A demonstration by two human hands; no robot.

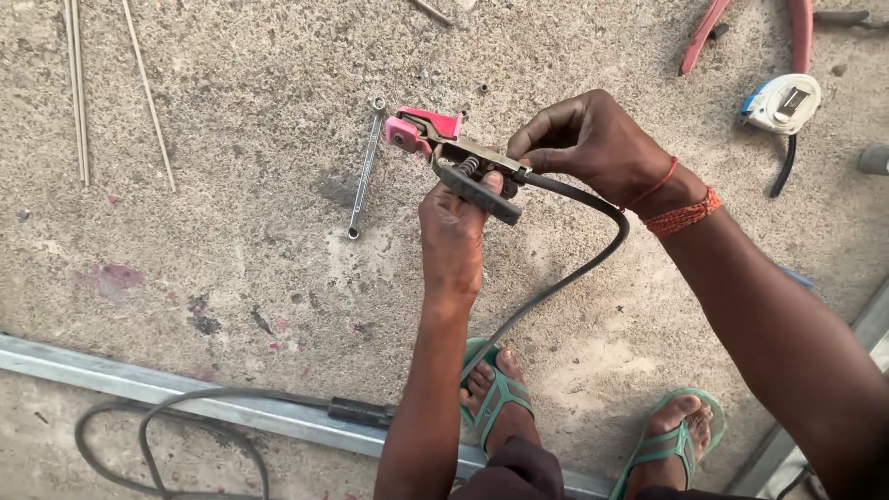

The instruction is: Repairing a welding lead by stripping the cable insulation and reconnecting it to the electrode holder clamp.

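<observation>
Grip: left hand (452,236) clenched round the lower lever of the pink-jawed electrode holder (454,157), steadying it while right hand (588,139) pinches its cable (574,268) end; spanner (364,171) on floor (231,259) close by.

Rough concrete floor (231,139) w/ pink stains (daylight), steel rail (185,393) along near edge.

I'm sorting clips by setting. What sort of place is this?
Probably a welding or metal-fabrication work spot on a bare concrete floor: both hands hold a cabled electrode holder, thin rods lie nearby, with a spanner and a steel section.
</observation>
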